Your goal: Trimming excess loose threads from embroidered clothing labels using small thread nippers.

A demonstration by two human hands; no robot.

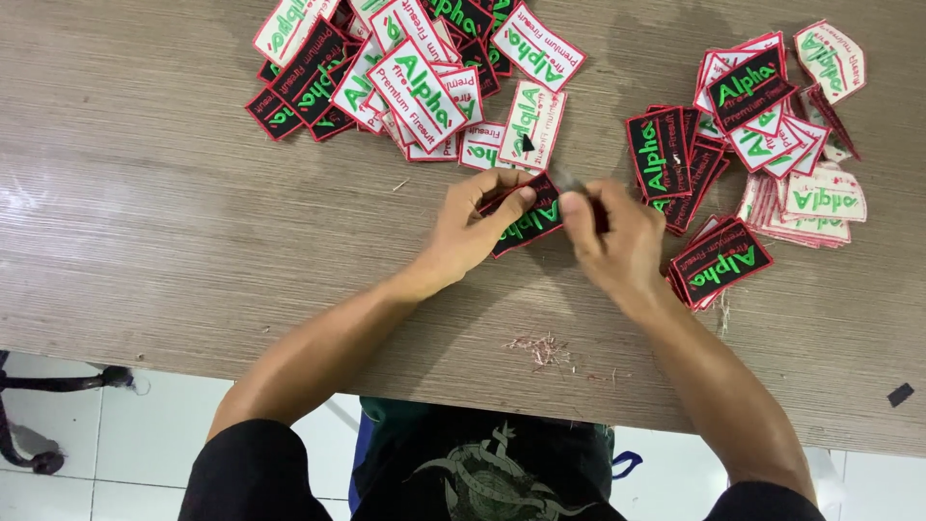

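Head view looks down on a long grey-brown wooden table (pixel 145 222). On it, far and a bit left, lies a big heap of red-edged cloth patches, some white and some black (pixel 405 77). On the right sits a second heap of the same patches (pixel 772 145), some in neat little stacks.

Between the two heaps, the left hand (pixel 473 227) pinches one black cloth patch with green letters and a red edge (pixel 531 220), thumb on top and fingers curled under it. The right hand (pixel 612 241) is closed around a small shiny metal tool (pixel 562 177) whose tip pokes out above the patch; I cannot tell what kind of tool it is.

To do this well, I think the patch should be held flat and tight, and the tip kept at the edge, away from the left thumb.

Near the table edge lies a small clump of pink thread bits (pixel 545 349). A tiny black scrap (pixel 900 394) lies far to the right. The heaps sit close on both sides, so elbows could bump them.
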